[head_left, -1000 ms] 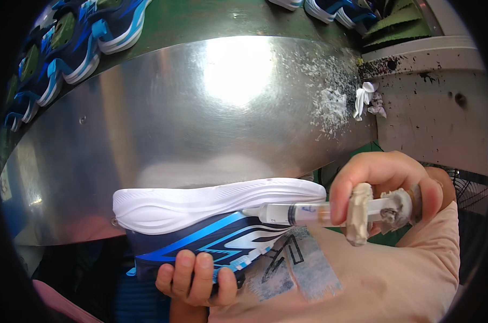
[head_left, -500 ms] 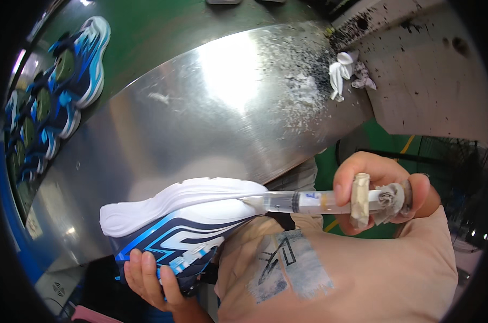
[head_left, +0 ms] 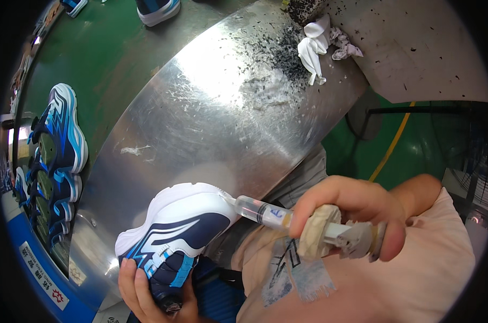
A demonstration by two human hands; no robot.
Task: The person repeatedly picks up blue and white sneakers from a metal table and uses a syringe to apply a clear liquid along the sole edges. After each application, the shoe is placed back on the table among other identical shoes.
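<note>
My left hand [head_left: 139, 293] is closed around the upper of a navy and blue running shoe [head_left: 187, 237], low at the left. The shoe lies tilted on its side, its thick white sole turned up and away from me. In my right hand [head_left: 357, 207] is a clear plastic syringe [head_left: 262, 211], its flange and plunger end wrapped in tape. The thumb presses at the plunger end while the fingers grip the barrel near the wrapped flange. The syringe's tip touches, or nearly touches, the sole edge at the shoe's right end.
A scuffed metal table [head_left: 163, 145] spreads before me, with black specks and a crumpled white cloth [head_left: 315, 48] at its far right. Several similar shoes [head_left: 66, 129] stand along the green surface at left. Another shoe [head_left: 156, 11] is at the far edge.
The shoe has turned, its right end swinging toward me, and the syringe now slants down to the right. The tip has moved along the sole edge. The view has shifted too.
</note>
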